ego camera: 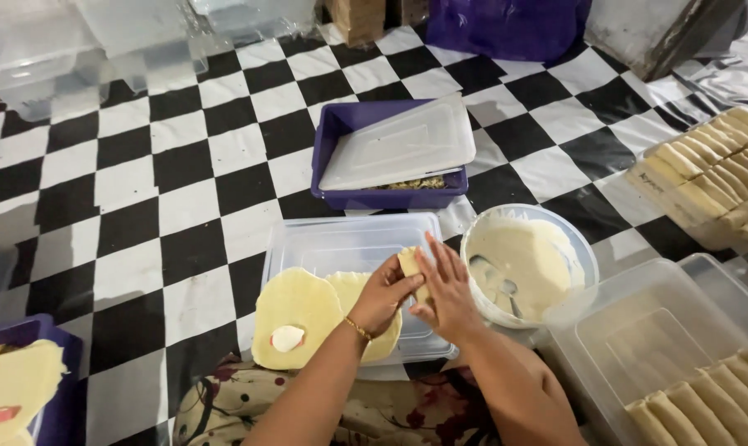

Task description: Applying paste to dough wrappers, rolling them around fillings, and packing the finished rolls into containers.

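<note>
A small pale roll of dough (410, 266) is held between both hands above the clear plastic lid (353, 248) that serves as the work surface on the checkered floor (142, 190). The left hand (382, 293) is seen at 9 o'clock of the roll, its fingers (400, 282) curled and pinching the roll's lower edge. The right hand (446, 293) is seen at 3 o'clock; its fingers (434, 258) are slightly spread and laid flat against the roll's side, so the roll is touched from both sides and partly hidden behind them.

Two flat round wrappers (295, 310) are laid on the lid at 8 o'clock of the hands; a white and red filling piece (287, 338) rests on the nearer one. A white bowl of batter (527, 264) with a spoon (493, 277) is noted at 3 o'clock. A purple tray (388, 153) with its lid askew is recorded at 12 o'clock. Finished rolls (704, 388) are stacked in a clear container (622, 330) at 4 o'clock.
</note>
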